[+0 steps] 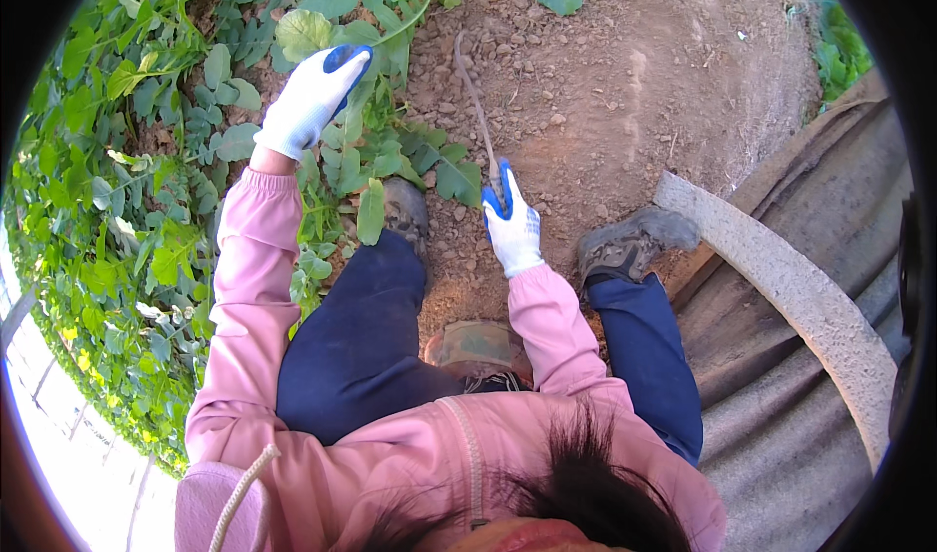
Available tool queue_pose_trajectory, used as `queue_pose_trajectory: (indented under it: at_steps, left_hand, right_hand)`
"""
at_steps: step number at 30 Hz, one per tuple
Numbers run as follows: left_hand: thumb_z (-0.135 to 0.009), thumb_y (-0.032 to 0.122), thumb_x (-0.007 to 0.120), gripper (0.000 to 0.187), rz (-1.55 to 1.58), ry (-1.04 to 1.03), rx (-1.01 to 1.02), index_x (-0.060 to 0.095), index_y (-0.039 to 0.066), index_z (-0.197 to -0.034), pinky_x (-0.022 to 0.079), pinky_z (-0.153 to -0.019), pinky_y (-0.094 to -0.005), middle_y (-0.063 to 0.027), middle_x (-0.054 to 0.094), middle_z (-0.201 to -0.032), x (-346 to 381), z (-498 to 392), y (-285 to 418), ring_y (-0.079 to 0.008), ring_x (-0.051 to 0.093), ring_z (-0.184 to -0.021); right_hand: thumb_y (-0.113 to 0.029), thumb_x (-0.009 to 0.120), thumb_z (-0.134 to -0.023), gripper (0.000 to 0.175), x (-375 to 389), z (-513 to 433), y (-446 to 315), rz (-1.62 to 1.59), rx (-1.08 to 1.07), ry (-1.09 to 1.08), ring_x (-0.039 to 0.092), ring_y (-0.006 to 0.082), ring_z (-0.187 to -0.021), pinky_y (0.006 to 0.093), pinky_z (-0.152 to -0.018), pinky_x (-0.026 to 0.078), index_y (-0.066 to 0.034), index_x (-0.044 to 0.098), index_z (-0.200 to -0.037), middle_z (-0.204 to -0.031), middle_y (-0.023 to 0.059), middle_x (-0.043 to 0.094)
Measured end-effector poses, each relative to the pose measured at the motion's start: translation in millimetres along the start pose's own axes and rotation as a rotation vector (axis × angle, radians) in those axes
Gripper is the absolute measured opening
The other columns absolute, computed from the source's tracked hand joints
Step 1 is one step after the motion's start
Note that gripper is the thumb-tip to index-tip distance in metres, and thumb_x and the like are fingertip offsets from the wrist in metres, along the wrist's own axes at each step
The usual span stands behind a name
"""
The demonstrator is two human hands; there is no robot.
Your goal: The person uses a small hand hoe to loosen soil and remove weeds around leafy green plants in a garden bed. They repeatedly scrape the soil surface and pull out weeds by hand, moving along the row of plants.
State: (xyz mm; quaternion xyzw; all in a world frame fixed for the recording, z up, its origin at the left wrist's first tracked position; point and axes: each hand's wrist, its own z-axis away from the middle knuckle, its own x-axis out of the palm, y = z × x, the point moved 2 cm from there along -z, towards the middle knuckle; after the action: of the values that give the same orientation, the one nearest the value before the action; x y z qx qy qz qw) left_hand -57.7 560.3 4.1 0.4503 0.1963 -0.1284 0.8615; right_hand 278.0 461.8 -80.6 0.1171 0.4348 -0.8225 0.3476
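My left hand (315, 98), in a white knit glove with blue coating, is over leafy green plants (381, 142), its fingers curled; whether a leaf or stem is inside them cannot be told. My right hand (512, 219), gloved alike, is closed around the near end of a thin, slightly curved tool or stick (476, 102). Its far part extends over the crumbly brown soil (585, 105). What the tool's far end is like is unclear. A large lobed leaf (460, 175) lies between the hands, close to the right one.
Dense green plants (110, 208) fill the left side. My shoes, one (406, 211) beside the plants and one (629, 241) at the right, rest on the soil. A curved pale slab (790, 288) lies over a folded grey-brown cover (768, 405) at the right.
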Motion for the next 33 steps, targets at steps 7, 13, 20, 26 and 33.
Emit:
queue_pose_trajectory:
  at_steps: [7, 13, 20, 26, 33]
  left_hand:
    - [-0.099, 0.043, 0.064, 0.046, 0.008, 0.009, 0.039, 0.069, 0.001, -0.118, 0.049, -0.07, -0.0285, -0.0054, 0.07, -0.097, -0.8, 2.3, 2.0, -0.0117, 0.058, -0.075]
    - [-0.099, 0.043, 0.063, 0.046, -0.012, 0.054, 0.09, 0.069, 0.001, -0.118, 0.05, -0.074, -0.0298, -0.0074, 0.07, -0.096, 3.2, -3.4, -9.8, -0.0142, 0.06, -0.079]
    - [-0.1, 0.039, 0.061, 0.043, -0.05, 0.008, 0.129, 0.067, 0.0, -0.118, 0.05, -0.083, -0.034, -0.0146, 0.069, -0.104, 4.7, 3.2, 4.1, -0.0244, 0.064, -0.09]
    - [-0.101, 0.037, 0.063, 0.046, -0.122, 0.0, 0.128, 0.066, 0.0, -0.126, 0.049, -0.09, -0.0285, -0.0073, 0.072, -0.113, 7.9, -0.1, -3.5, -0.0141, 0.063, -0.1]
    - [-0.099, 0.038, 0.063, 0.049, -0.25, -0.015, 0.349, 0.064, -0.002, -0.127, 0.048, -0.096, -0.0336, -0.0153, 0.068, -0.122, 24.0, 5.6, -12.3, -0.0239, 0.065, -0.109]
  right_hand:
    - [-0.019, 0.066, -0.099, 0.063, -6.8, 6.8, -22.1, -0.261, 0.044, 0.143, 0.059, 0.0167, -0.057, 0.0344, -0.058, 0.05, -0.0227, 0.041, -0.157, -0.073, 0.0133, 0.064]
    - [-0.01, 0.061, -0.1, 0.061, -3.2, -5.3, -24.7, -0.317, 0.01, -0.006, 0.052, 0.008, -0.061, 0.0261, -0.056, 0.045, -0.0213, 0.043, -0.157, -0.084, 0.004, 0.068]
    - [-0.015, 0.052, -0.107, 0.055, -21.8, 23.2, -15.0, -0.539, 0.203, -0.024, 0.047, 0.0043, -0.053, 0.0223, -0.046, 0.042, -0.0244, 0.039, -0.159, -0.073, -0.0013, 0.057]
    - [-0.013, 0.053, -0.106, 0.054, -30.5, 17.9, -36.7, -0.748, 0.132, -0.042, 0.049, 0.005, -0.056, 0.0234, -0.046, 0.04, -0.0243, 0.042, -0.158, -0.074, -0.004, 0.055]
    - [-0.013, 0.053, -0.106, 0.054, -63.8, 18.2, -32.7, -0.648, 0.206, 0.075, 0.049, 0.0041, -0.053, 0.0228, -0.045, 0.041, -0.0238, 0.041, -0.158, -0.073, -0.0032, 0.057]
